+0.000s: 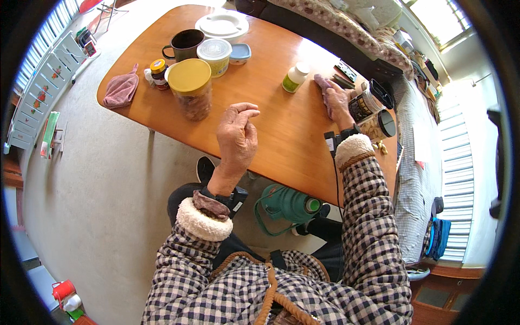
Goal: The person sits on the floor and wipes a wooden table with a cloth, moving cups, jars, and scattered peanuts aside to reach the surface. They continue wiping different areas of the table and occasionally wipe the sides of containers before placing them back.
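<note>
My right hand (339, 101) grips a mauve cloth (323, 91) against the wooden tabletop (280, 126), beside two clear jars. The nearer jar (373, 126) holds pale pieces; a jar with a dark label (361, 106) stands behind it. Over the table's front edge I hold my left hand (237, 136), its fingers curled together and nothing visible in them. A white bottle with a green label (295, 78) stands left of the cloth. Closest to my left hand is a clear tub with a yellow lid (191, 91), filled with brownish contents.
Farther left are a dark mug (185, 46), a white-lidded tub (215, 57), a blue-lidded box (240, 53), a yellow-capped jar (159, 74) and a folded pink cloth (121, 90). White dishes (221, 25) sit at the back. Below the table stands a green thermos jug (286, 205). A cable (336, 178) hangs from my right wrist.
</note>
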